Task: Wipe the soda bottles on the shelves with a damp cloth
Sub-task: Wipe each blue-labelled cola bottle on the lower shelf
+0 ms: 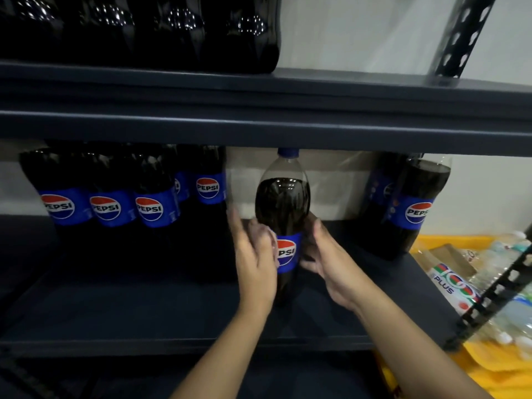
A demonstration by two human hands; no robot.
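We see a single Pepsi bottle (283, 214) standing upright near the middle of the dark metal shelf (144, 309), apart from the other bottles, its blue cap just under the edge of the upper shelf (259, 125). Our left hand (254, 254) lies against the bottle's left side at the blue label, fingers nearly straight and reaching up and away; it is blurred, and something pale shows at its fingertips against the label, though we cannot tell whether that is a cloth. Our right hand (325, 254) cups the bottle's right side at label height, fingers curled behind it and thumb pointing up along the dark body. To the left, at the far part of the shelf, stands a cluster of Pepsi bottles (112, 208) with labels facing us. To the right stand two more Pepsi bottles (408, 211), close together. On the upper shelf sit the bases of dark bottles (138, 30). Beyond the right upright (495, 295) lie packs of 100 Plus bottles (454, 286) over yellow wrapping.
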